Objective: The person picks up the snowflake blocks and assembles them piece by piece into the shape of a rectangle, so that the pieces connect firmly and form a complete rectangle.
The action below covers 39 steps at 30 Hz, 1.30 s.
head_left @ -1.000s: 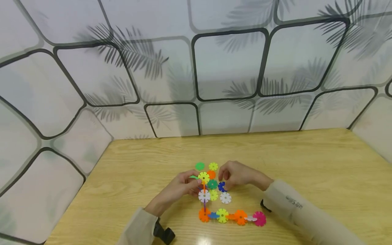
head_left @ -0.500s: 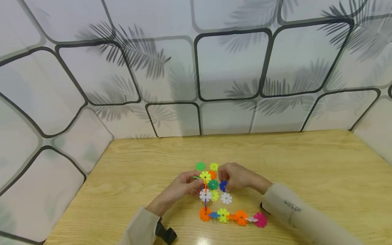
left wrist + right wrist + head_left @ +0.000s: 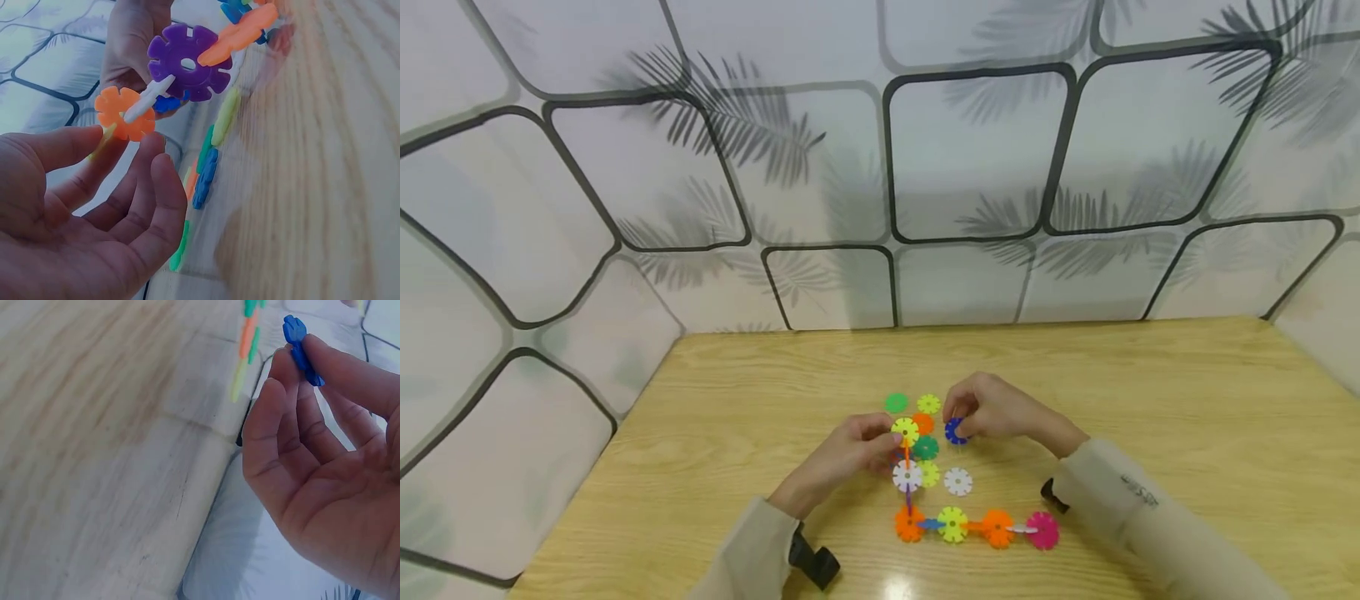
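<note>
My left hand [image 3: 835, 460] pinches a yellow notched snowflake disc [image 3: 906, 432] at the end of a linked chain. Below that disc, the chain runs through a white disc [image 3: 907, 476] to an orange corner disc [image 3: 909, 524], then turns right to a pink disc [image 3: 1042, 531]. In the left wrist view, an orange disc [image 3: 115, 112] and a purple disc [image 3: 181, 59] show along the chain. Between thumb and fingertips, my right hand [image 3: 1003, 410] holds a blue snowflake disc [image 3: 301, 353], raised off the table and apart from the chain.
Loose discs lie between and beyond the hands: light green [image 3: 897, 403], yellow [image 3: 928, 404], orange [image 3: 924, 423], dark green [image 3: 927, 447] and white [image 3: 958, 482]. A patterned wall covering [image 3: 970, 283] rises behind the wooden table [image 3: 700, 467].
My right hand has picked the blue disc up from beside the loose discs and moved slightly up and away. The left hand keeps its hold on the chain, almost unmoved.
</note>
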Each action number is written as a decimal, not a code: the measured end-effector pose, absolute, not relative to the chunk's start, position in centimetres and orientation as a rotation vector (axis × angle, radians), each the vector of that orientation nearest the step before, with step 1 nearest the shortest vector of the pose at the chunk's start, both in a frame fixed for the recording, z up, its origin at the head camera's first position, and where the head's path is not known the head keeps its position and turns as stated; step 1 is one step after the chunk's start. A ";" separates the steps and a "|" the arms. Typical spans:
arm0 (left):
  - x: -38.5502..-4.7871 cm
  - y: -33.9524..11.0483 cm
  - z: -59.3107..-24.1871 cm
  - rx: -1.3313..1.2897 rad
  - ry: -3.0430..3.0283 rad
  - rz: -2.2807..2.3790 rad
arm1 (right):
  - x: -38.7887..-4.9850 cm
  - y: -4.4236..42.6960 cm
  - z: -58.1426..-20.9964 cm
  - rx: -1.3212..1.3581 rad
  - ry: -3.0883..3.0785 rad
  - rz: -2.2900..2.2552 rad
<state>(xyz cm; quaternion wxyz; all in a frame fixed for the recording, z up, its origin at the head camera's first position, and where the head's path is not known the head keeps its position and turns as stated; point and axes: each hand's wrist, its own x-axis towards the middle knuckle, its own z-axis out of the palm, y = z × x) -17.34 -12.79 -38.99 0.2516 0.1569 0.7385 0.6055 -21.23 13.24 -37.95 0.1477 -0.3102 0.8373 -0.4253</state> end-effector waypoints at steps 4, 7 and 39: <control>-17.5 -13.0 -38.9 0.399 2.039 1.662 | -21.2 13.3 -37.7 -0.861 2.358 -1.311; -17.6 -13.0 -38.9 0.412 2.040 1.663 | -20.9 13.4 -37.5 -0.801 2.345 -1.344; -18.0 -11.9 -38.9 0.449 2.080 1.633 | -19.9 13.3 -37.6 -0.779 2.310 -1.468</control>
